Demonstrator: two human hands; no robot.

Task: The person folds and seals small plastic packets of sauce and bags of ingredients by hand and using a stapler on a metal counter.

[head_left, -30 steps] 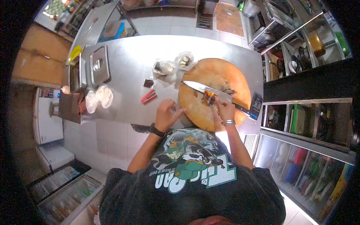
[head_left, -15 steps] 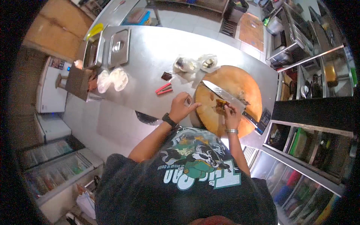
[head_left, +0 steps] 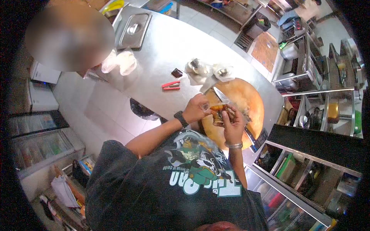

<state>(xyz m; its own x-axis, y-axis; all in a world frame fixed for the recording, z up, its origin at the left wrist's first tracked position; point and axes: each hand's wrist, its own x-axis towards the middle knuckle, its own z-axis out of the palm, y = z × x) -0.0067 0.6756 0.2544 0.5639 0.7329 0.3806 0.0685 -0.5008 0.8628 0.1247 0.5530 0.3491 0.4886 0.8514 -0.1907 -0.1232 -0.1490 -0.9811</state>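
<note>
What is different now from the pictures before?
The left hand moved right, in over the round board, close beside the right hand. The right hand still holds the shiny brown piece, and seems to have lifted it. I can't tell whether the left hand touches it. The knife still lies on the board, and the red thing stayed on the table.

and there's the steel lid, knob up, white bags near it; over on the floor, a dark bin near a brown mat.
</note>
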